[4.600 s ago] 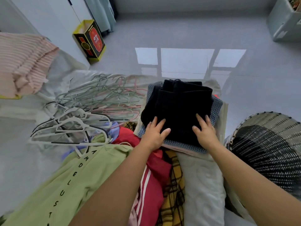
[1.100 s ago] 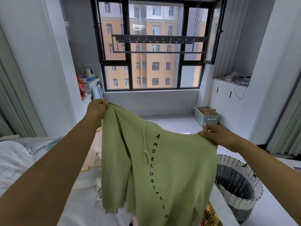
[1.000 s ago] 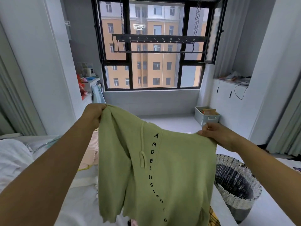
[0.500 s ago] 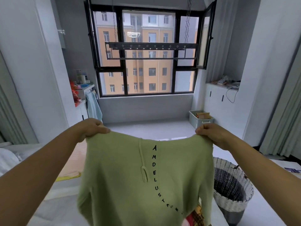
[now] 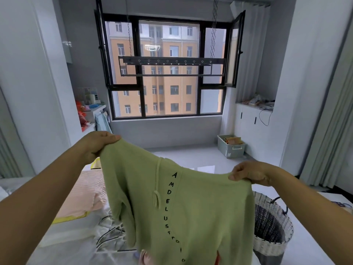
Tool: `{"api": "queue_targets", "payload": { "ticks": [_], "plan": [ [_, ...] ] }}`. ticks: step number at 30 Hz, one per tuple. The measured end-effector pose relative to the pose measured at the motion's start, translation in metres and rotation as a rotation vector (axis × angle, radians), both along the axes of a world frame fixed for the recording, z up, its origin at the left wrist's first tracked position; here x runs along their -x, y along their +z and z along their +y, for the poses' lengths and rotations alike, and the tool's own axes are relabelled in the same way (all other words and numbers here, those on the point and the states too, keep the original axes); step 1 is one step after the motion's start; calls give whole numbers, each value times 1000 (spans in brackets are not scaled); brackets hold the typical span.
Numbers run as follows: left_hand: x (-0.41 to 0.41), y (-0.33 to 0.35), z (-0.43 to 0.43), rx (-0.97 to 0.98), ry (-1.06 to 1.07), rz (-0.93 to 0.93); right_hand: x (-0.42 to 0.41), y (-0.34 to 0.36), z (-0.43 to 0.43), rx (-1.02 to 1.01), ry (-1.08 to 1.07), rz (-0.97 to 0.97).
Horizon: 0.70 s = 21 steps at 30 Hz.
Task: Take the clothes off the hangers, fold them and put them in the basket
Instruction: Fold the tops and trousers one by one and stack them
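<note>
Item: one green knit top (image 5: 181, 207), with black lettering down the front and a drawstring hanging near the neck; it is limp and unfolded. We hold it in the air above the bed (image 5: 72, 245). Our left hand (image 5: 96, 144) has its grip clamped on one shoulder, the higher one; our right hand (image 5: 250, 174) has its grip clamped on the other, so the top hangs tilted. No hanger shows in it, so we judge removal done, with folding and stowing yet to do. The basket (image 5: 271, 245) stands on the floor to the right, near the hem; we cannot tell its contents. Loose hangers (image 5: 109, 239) lie on the bed. Pink cloth (image 5: 142, 257) peeks out below the hem, so more garments likely await.
</note>
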<state>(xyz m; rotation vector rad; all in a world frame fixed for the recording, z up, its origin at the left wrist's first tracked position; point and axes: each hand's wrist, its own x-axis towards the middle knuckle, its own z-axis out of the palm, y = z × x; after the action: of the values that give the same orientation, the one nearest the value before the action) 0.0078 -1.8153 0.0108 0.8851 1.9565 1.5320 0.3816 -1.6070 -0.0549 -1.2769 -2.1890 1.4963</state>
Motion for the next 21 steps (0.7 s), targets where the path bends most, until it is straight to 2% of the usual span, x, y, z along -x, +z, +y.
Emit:
{"api": "queue_targets", "payload": {
  "ticks": [4, 6, 8, 10, 13, 15, 18, 19, 21],
  "plan": [
    [7, 3, -17, 200, 3, 73, 5, 19, 4, 41, -82, 328],
    [10, 5, -23, 150, 12, 40, 12, 30, 0, -4, -113, 471],
    [11, 6, -26, 29, 54, -17, 19, 35, -1, -98, -139, 536],
    [13, 5, -29, -51, 108, -23, 26, 36, 0, -271, -139, 435],
    [13, 2, -36, -44, 141, 9, 33, 34, 2, -485, -124, 225],
    [12, 5, -40, -53, 170, -5, 38, 37, -3, -535, -142, 245],
    [14, 7, -45, -112, 251, -31, 43, 47, -13, -476, -146, 413],
    [16, 6, -48, -131, 272, -29, 41, 51, -17, -415, -92, 404],
    [20, 0, -57, -151, 317, -27, 38, 52, -21, -303, 73, 204]
  ]
}}
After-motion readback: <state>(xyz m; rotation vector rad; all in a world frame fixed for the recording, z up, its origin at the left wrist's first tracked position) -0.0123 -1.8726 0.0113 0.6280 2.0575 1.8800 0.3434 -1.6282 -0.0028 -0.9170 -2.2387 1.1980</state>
